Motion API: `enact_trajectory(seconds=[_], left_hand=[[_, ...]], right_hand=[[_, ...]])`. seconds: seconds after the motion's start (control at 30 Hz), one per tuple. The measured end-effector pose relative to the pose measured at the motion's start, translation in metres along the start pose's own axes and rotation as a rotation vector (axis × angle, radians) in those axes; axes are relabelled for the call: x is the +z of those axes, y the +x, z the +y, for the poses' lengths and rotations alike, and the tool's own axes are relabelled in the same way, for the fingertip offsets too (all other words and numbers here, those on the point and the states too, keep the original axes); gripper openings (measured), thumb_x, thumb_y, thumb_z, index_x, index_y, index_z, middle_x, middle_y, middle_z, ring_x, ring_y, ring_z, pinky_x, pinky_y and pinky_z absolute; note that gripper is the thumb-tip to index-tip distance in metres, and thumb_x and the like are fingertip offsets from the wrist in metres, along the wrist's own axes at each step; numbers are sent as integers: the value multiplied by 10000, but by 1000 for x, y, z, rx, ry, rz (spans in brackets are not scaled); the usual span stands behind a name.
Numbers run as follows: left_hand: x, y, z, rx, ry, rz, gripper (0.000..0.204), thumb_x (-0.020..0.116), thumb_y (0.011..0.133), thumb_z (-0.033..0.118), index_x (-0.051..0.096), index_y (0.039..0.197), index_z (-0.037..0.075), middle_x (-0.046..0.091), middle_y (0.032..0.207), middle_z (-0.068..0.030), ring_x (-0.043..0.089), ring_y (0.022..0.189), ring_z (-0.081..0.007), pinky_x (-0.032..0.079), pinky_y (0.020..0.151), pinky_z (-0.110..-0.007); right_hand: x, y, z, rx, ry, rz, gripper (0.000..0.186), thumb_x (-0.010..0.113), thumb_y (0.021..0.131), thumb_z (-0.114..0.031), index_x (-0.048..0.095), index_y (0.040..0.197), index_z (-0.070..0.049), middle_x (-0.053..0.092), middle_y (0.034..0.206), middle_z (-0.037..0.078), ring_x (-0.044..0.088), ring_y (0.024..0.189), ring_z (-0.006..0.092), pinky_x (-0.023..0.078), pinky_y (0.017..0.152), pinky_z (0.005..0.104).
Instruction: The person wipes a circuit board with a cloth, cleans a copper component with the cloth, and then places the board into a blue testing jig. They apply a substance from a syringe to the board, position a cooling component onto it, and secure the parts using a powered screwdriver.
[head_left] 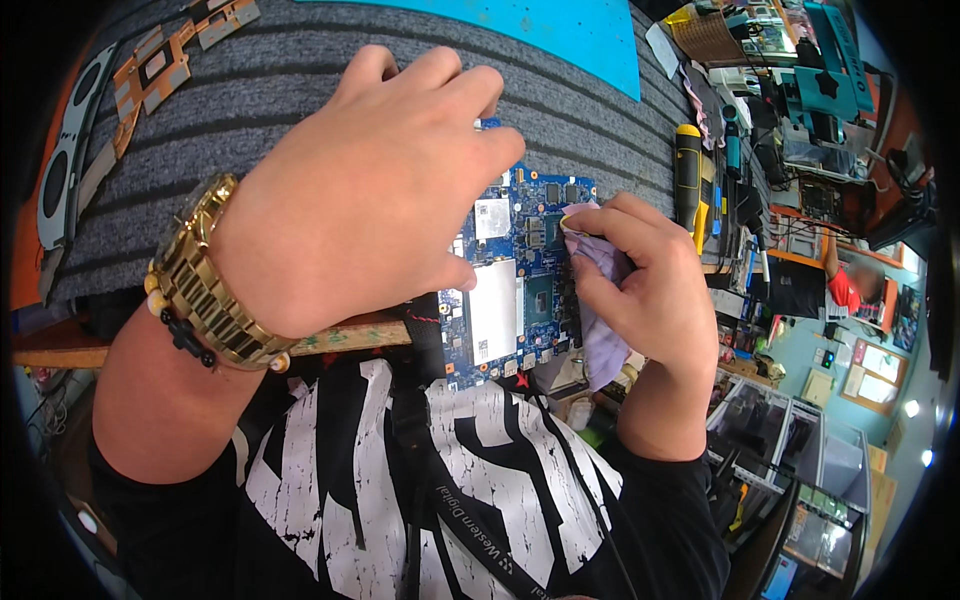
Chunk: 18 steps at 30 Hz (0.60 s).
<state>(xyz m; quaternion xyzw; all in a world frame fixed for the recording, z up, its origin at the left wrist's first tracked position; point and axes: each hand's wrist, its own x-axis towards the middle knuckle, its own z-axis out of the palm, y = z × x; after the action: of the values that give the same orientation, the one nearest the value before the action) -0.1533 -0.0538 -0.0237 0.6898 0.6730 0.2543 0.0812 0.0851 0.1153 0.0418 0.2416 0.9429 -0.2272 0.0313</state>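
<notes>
- Fingers, head view: right hand (650, 285) is pinching a bunched purple cloth (605, 345) at the right side of a blue circuit board (545, 262).
- Left hand (385, 195) is arching over the board's left side, fingers spread; grip cannot be told.
- Board is lying between both hands.
- Yellow-and-black screwdriver (688, 180) is resting farther right.

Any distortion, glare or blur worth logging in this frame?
Head view: strong fisheye bending, with the grey mat's dark stripes curving and the corners black; head view: a small light at far right burns out white, and the blue circuit board's silvery plate looks pale; head view: left hand and right hand look fairly sharp, the distant room less distinct.
</notes>
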Motion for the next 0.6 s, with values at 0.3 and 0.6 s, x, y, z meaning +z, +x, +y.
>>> enact_trajectory(seconds=[0.3,0.6], left_hand=[[1,-1,-2,10,-7,11,798,1087,705,287,797,1421,87,668,1456,-96,586,1443,-324,405,1242,-519],[1,-1,-5,40,0,16,795,1082,705,282,783,1414,80,656,1447,-102,585,1440,-337,405,1239,-529]], right_hand=[[-15,-8,12,-6,-1,46,344,843,900,16,855,1243,-11,711,974,140,682,728,264,549,671,396],[-13,12,21,-412,-182,51,290,851,873,32,884,1140,-76,700,958,110,712,863,330,585,731,440]])
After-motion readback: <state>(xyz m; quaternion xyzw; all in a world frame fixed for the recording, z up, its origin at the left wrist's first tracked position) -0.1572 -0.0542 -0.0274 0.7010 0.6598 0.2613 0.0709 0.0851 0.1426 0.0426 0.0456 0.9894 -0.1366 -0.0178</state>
